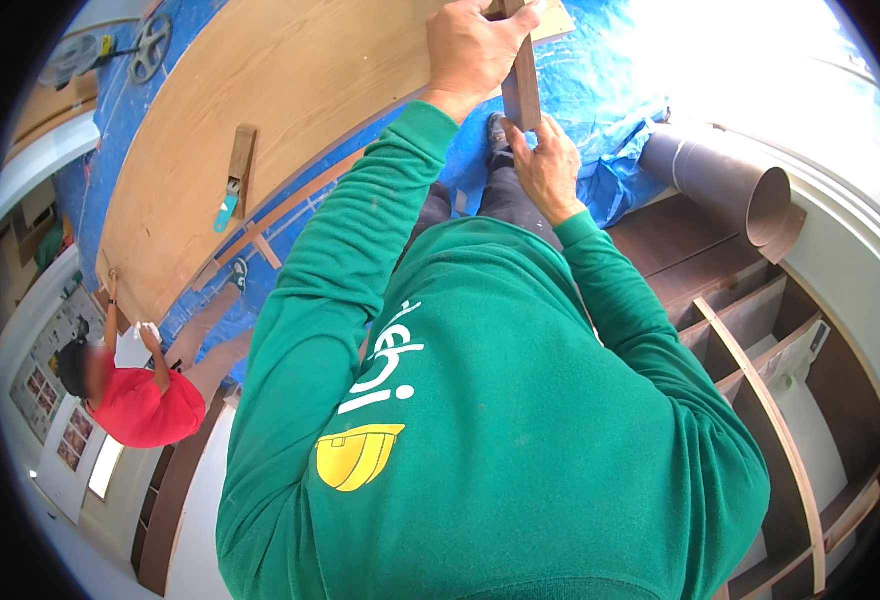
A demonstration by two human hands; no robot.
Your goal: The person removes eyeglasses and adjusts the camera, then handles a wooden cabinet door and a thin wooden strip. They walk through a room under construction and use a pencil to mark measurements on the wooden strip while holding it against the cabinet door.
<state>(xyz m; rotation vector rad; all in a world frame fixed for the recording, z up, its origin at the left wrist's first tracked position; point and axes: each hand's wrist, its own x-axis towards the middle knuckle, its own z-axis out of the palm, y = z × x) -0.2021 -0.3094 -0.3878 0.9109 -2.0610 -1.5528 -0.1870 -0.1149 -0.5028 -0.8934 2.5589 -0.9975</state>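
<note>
Our left hand had its grip pinching the brown wooden bar. From this grip the bar's long axis ran toward us; our right hand touched its near end, whether pinching, we could not tell.

We wear a green sweatshirt with creased long sleeves and snug cuffs, white lettering and a yellow hard-hat print on its front, plus dark trousers and a dark shoe; our hands are bare
</note>
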